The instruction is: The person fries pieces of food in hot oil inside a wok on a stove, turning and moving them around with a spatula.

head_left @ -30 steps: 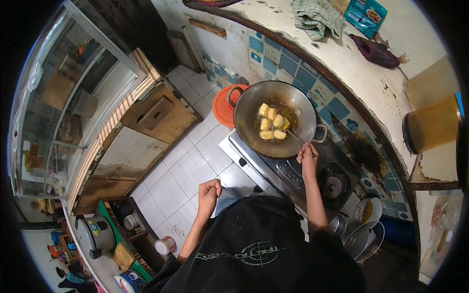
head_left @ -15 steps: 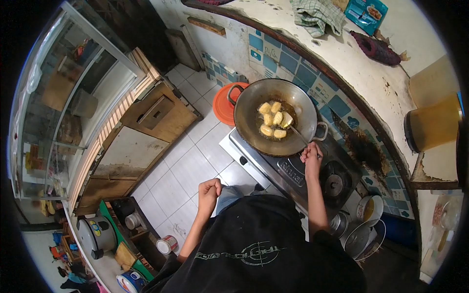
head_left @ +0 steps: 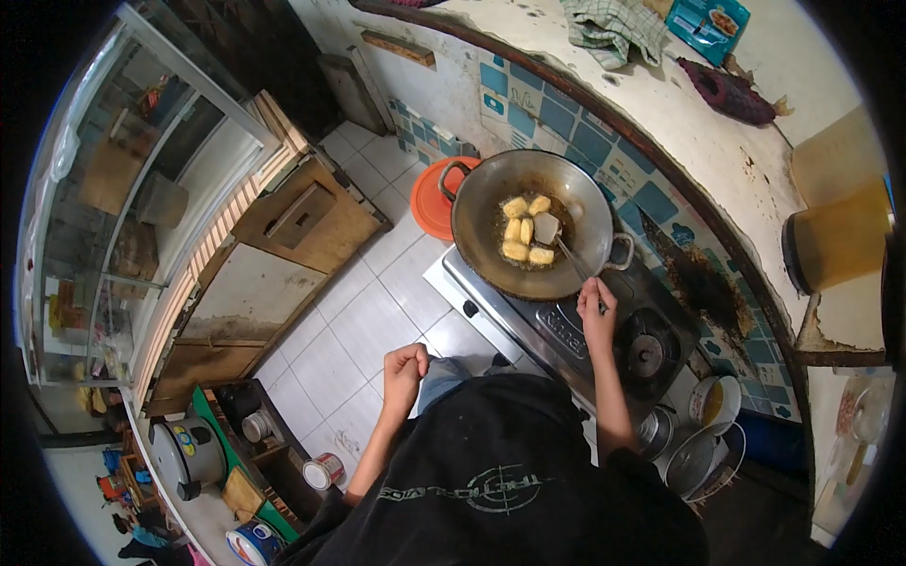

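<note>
A large metal wok [head_left: 483,208] sits on the gas stove [head_left: 562,330]. Several golden pieces of food [head_left: 515,251] lie in oil at its bottom. My right hand [head_left: 595,300] grips the handle of a metal spatula [head_left: 546,229], whose flat blade is in the wok beside the pieces. Over the floor in front of my body, my left hand [head_left: 406,362] is closed with curled fingers, away from the wok. Nothing shows in it.
An orange round lid or basin [head_left: 429,209] is behind the wok's left side. To the right are a bare burner [head_left: 645,356] and several pots [head_left: 694,462]. Above the tiled wall runs a ledge [head_left: 651,94] with a checked cloth [head_left: 618,33]. A glass-fronted cabinet [head_left: 264,245] stands left.
The spatula blade has turned flatter among the pieces, and some of these have shifted. My right hand has moved slightly left and down. My left hand stays put.
</note>
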